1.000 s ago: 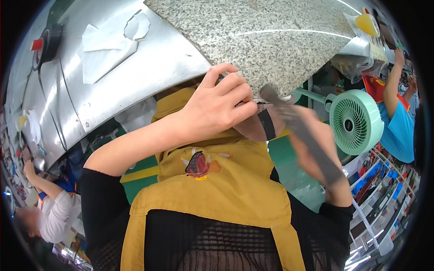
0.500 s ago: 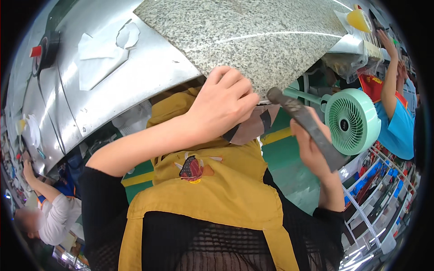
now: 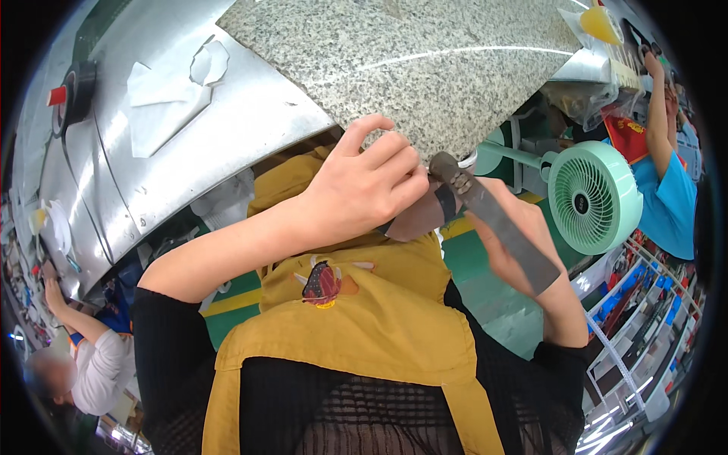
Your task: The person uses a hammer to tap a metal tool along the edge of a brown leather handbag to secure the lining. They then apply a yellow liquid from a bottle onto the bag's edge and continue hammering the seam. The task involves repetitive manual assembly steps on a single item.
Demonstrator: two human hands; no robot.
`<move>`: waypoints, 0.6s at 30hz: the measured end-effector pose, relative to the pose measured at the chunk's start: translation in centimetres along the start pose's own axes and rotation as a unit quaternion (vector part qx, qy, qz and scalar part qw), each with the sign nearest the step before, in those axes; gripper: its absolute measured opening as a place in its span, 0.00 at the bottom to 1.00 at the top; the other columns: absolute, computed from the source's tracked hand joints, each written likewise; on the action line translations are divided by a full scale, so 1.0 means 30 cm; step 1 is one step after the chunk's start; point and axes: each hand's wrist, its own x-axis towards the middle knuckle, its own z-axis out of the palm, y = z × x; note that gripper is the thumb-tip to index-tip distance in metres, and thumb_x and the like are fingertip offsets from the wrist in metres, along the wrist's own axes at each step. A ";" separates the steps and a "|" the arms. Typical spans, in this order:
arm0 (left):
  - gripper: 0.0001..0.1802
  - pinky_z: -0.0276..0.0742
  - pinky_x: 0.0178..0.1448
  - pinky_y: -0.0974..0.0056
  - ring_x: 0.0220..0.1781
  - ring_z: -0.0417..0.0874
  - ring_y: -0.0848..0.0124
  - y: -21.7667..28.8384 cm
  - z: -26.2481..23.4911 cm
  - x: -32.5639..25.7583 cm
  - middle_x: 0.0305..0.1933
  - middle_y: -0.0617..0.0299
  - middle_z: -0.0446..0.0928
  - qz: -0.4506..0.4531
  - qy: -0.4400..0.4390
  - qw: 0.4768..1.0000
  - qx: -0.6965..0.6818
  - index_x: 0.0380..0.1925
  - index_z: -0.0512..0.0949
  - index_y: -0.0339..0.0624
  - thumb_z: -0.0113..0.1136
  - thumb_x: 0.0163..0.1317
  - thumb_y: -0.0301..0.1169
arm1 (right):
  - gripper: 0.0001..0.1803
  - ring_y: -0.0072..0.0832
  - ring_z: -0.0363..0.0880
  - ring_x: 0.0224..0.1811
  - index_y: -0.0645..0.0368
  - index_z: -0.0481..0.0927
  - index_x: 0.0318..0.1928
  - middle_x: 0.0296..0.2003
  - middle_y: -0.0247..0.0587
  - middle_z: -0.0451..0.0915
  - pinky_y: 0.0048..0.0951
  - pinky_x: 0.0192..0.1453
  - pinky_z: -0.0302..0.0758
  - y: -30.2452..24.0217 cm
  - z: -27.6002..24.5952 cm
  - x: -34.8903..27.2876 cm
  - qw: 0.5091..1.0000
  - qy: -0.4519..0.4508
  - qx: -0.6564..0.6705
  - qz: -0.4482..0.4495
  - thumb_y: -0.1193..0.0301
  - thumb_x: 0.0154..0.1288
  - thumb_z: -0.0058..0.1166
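Note:
My left hand (image 3: 370,173) is closed with bent fingers at the near corner of a speckled granite slab (image 3: 425,83). It grips a brown piece with dark patches that looks like leather (image 3: 415,218), which hangs below the fingers over the slab's edge. Most of the gripped edge is hidden under my fingers. Wrapped round a dark metal hammer (image 3: 512,241) is my right hand (image 3: 516,224). The hammer's rounded head points at the slab's corner, close beside my left fingers; its broad, flat handle slants down to the right.
Left of the slab lies a metal tabletop (image 3: 250,121) with torn white paper (image 3: 163,106) and a black tape roll (image 3: 74,98). A mint-green fan (image 3: 595,199) stands close to my right hand. A yellow spool (image 3: 601,26) sits far right. Co-workers are at both sides.
The hammer and my right hand have moved left, bringing the head nearer my left fingers. My left index finger has lifted and bent, while the brown piece stays in that hand.

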 end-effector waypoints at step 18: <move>0.11 0.65 0.60 0.53 0.41 0.72 0.68 -0.016 -0.015 -0.029 0.31 0.68 0.72 0.014 0.005 1.000 0.016 0.30 0.77 0.47 0.61 0.41 0.29 | 0.21 0.40 0.81 0.37 0.62 0.70 0.51 0.38 0.45 0.78 0.34 0.35 0.77 -0.027 0.009 0.000 0.996 0.030 -0.054 -0.058 0.79 0.53 0.54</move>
